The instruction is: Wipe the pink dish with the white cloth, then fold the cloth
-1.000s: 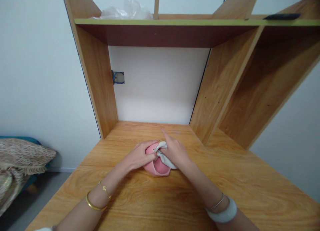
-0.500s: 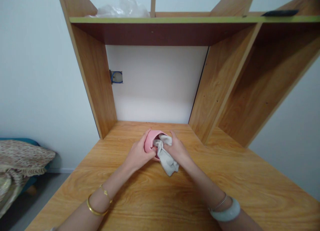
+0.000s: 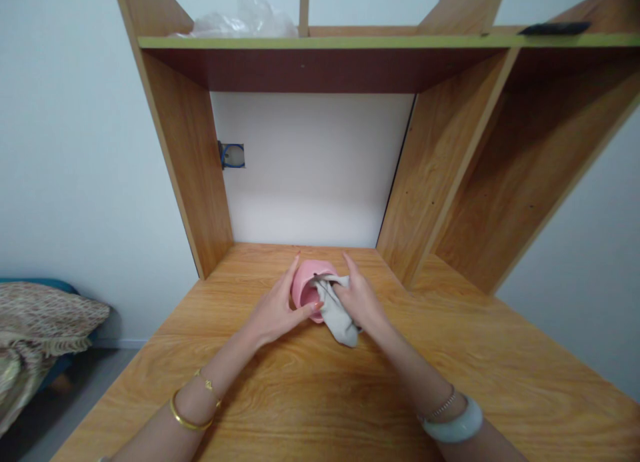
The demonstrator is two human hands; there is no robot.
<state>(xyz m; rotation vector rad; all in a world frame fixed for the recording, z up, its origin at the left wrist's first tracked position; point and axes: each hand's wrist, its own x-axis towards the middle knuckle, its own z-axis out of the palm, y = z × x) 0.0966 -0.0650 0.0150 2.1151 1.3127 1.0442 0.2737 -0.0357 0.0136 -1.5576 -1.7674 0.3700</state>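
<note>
A pink round hollow container (image 3: 302,281), like a pot or cup, is tipped with its mouth toward me, low over the desk. My left hand (image 3: 275,310) holds it from the left, thumb at the lower rim and fingers along the outer side. A small dark spot shows on the upper rim. In my right hand (image 3: 361,301) is a light grey cloth (image 3: 341,323), pressed against the right of the mouth, with its loose end hanging down. The right index finger sticks up beside the container, and the other right fingertips are hidden in the cloth.
The wooden desk (image 3: 320,395) lies beneath my hands, with upright side panels (image 3: 187,162) and a shelf (image 3: 320,43) above. A clear plastic bag (image 3: 245,22) and a dark flat object (image 3: 555,29) rest up there. An uncovered wall box (image 3: 233,155) shows at the back left.
The pink container has turned in my left hand, its dark rim spot going from the lower left to the top. The grey cloth has shifted to the right side of the mouth.
</note>
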